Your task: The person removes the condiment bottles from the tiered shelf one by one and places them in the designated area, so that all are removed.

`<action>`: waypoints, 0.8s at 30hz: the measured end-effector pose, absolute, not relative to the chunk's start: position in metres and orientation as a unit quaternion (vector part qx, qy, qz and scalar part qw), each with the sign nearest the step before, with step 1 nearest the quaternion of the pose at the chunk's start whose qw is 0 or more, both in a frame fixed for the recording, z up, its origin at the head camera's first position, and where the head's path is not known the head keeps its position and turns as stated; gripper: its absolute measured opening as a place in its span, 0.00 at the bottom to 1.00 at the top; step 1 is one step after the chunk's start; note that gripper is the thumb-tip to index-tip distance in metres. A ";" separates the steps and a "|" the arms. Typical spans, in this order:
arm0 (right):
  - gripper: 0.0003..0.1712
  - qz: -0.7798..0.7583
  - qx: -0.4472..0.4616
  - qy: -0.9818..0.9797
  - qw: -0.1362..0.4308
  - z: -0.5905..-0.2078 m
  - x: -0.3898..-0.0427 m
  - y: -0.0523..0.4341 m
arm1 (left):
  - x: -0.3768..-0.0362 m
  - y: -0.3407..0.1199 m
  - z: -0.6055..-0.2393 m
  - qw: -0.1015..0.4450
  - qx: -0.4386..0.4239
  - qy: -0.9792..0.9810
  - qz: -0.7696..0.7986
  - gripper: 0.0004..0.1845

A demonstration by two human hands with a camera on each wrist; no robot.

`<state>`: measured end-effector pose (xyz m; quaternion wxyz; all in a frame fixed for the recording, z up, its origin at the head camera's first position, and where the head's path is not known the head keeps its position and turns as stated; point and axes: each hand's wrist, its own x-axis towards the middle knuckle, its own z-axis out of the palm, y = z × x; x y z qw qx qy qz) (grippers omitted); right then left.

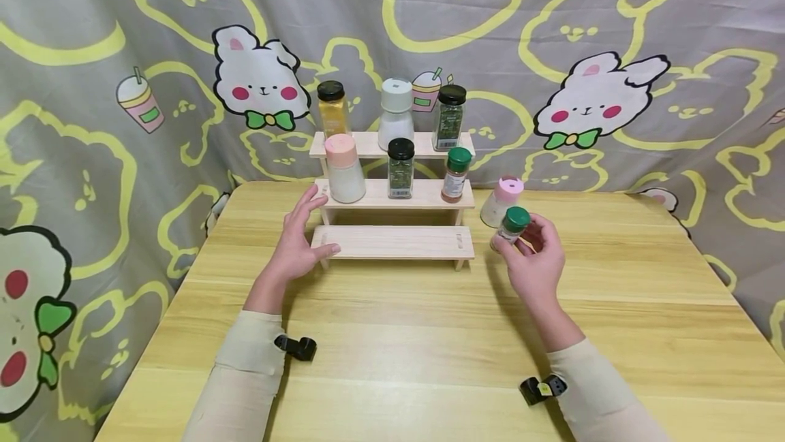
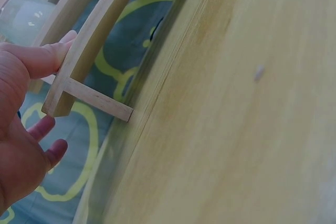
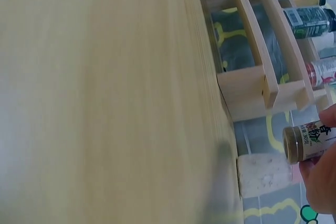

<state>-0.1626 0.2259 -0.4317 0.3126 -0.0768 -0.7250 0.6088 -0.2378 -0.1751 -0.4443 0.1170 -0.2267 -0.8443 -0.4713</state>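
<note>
While the left hand (image 1: pixel 298 241) is resting open-fingered on the rack (image 1: pixel 392 242), the right hand (image 1: pixel 535 261) is gripping a tilted green-capped jar (image 1: pixel 512 225) just right of its bare lowest step.

Bright, even light; soft shadows under the arms on the bench (image 1: pixel 429 333). Both wrist views blurred close up.

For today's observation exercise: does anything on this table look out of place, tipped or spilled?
Nothing is spilled or tipped. Only the pink-lidded jar stands on the table right of the rack, whose lowest step is bare. The right hand holds a green-capped jar.
</note>
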 end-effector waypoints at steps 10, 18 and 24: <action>0.32 0.607 -0.090 -0.721 0.322 -0.435 -0.165 0.244 | -0.239 -0.176 -0.444 0.130 -0.243 -0.839 -0.469 0.49; 0.30 0.597 -0.098 -0.732 0.313 -0.412 -0.151 0.238 | -0.239 -0.176 -0.445 0.134 -0.249 -0.837 -0.469 0.49; 0.29 0.597 -0.103 -0.733 0.310 -0.411 -0.151 0.241 | -0.240 -0.177 -0.447 0.135 -0.251 -0.836 -0.469 0.49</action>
